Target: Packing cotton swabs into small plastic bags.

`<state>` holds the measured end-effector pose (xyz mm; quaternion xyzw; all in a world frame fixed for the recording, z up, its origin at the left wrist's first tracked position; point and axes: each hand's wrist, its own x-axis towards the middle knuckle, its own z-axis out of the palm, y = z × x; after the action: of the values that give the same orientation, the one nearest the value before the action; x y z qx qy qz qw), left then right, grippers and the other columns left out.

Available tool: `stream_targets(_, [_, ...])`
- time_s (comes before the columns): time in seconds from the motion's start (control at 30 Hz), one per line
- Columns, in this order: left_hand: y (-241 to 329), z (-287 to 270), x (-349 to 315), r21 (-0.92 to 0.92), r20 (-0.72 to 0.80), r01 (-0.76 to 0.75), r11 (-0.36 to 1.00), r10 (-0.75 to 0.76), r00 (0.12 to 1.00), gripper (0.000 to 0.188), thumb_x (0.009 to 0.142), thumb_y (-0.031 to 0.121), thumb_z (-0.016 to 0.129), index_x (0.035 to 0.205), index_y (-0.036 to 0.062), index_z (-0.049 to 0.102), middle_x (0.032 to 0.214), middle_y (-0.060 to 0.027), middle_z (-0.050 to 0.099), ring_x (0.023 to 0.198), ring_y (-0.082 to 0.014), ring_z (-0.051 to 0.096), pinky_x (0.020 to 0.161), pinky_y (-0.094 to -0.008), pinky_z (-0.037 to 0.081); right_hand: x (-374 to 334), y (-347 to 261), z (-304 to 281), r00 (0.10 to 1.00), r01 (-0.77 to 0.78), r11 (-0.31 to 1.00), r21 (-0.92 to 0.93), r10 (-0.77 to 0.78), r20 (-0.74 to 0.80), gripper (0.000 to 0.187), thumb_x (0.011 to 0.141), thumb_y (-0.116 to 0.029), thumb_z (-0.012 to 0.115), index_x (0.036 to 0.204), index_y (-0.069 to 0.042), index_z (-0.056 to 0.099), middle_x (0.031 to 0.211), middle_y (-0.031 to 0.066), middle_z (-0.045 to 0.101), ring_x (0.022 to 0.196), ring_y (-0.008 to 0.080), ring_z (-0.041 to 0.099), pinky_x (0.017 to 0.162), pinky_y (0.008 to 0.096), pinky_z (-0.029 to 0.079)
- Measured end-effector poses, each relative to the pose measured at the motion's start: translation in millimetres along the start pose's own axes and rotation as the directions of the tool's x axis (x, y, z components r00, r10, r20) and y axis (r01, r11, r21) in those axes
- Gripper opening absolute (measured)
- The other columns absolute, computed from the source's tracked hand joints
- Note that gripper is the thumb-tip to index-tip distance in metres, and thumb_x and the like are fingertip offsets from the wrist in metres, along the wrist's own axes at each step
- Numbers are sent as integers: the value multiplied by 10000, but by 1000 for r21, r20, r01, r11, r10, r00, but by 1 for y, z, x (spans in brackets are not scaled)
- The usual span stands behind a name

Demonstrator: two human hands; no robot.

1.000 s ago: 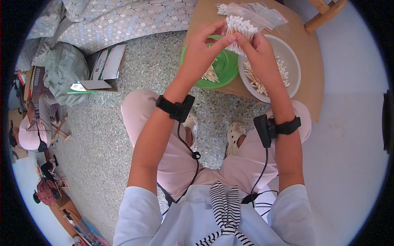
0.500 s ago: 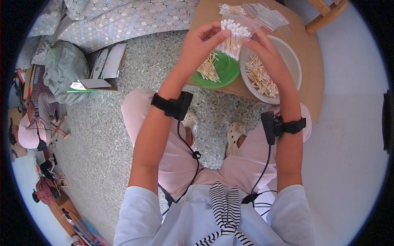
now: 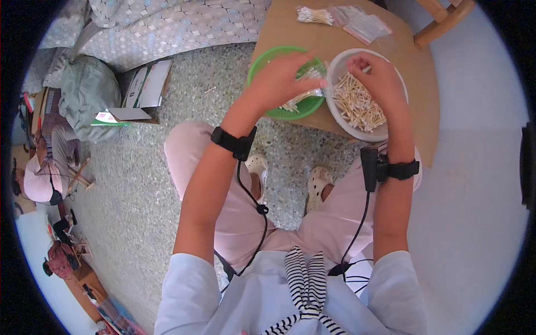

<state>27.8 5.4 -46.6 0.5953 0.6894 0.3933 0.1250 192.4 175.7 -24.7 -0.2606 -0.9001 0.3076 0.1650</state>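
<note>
At twelve o'clock, the blurred left hand [image 3: 282, 81] holds a small clear plastic bag of white-tipped cotton swabs [image 3: 312, 74] between thumb and fingers, over a round green plastic basket [image 3: 306, 108]. At one o'clock, the right hand [image 3: 377, 75] is curled narrow above a round white bowl [image 3: 337, 116] of loose, pale-stemmed swabs [image 3: 357, 106], and I cannot tell whether its fingertips grip anything. Beyond the basket, toward half past twelve, another white-tipped swab bundle [image 3: 315, 15] lies beside flat clear bags [image 3: 365, 27] on the brown tabletop [image 3: 421, 78].
</note>
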Motion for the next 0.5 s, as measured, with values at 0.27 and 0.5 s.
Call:
stream_targets(0.27, [2, 13, -3, 149, 41, -94, 984, 89, 995, 555, 758, 388, 702, 1192, 67, 574, 1159, -152, 591, 1069, -332, 559, 924, -384, 436, -9, 0, 5, 963, -53, 927, -372, 146, 226, 239, 713, -145, 687, 943, -89, 659, 927, 98, 650, 877, 278, 616, 766, 374, 471])
stream_targets(0.5, [-1, 11, 5, -181, -28, -79, 980, 75, 997, 431, 774, 256, 714, 1155, 84, 608, 1146, -97, 624, 1073, -262, 575, 934, -362, 429, -1, 22, 15, 994, -95, 899, -427, 106, 1, 187, 779, -145, 622, 961, -108, 644, 840, 90, 654, 796, 280, 630, 725, 383, 481])
